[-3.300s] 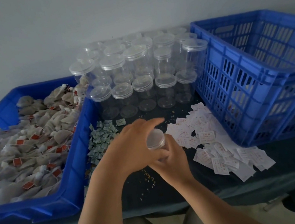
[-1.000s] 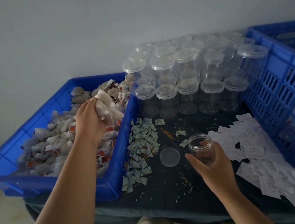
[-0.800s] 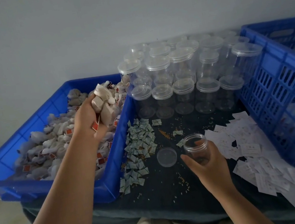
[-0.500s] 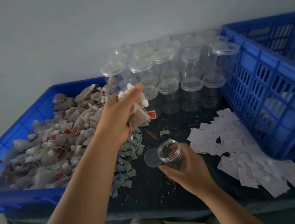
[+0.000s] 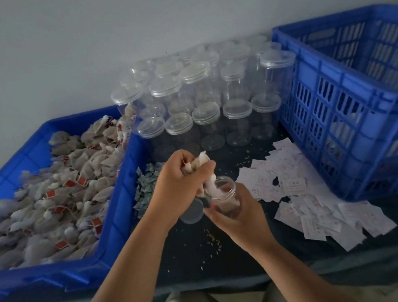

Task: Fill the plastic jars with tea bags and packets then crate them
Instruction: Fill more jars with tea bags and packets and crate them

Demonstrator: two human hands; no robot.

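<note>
My right hand (image 5: 242,219) grips a small open clear jar (image 5: 224,195) just above the dark table. My left hand (image 5: 178,185) holds a bunch of tea bags (image 5: 199,165) right over the jar's mouth, and some white bags hang down into it. The jar's round lid (image 5: 192,212) lies flat on the table, partly hidden under my left hand. A blue tray (image 5: 114,219) on the left is heaped with tea bags (image 5: 61,191).
Several lidded clear jars (image 5: 201,102) stand in rows at the back. A tall slotted blue crate (image 5: 360,106) fills the right side. White paper packets (image 5: 303,191) lie scattered beside it, and small green packets (image 5: 145,186) lie next to the tray.
My left hand lifted a bunch of tea bags out of the tray and carried it right to the jar's mouth. The lid came off earlier and lies on the table.
</note>
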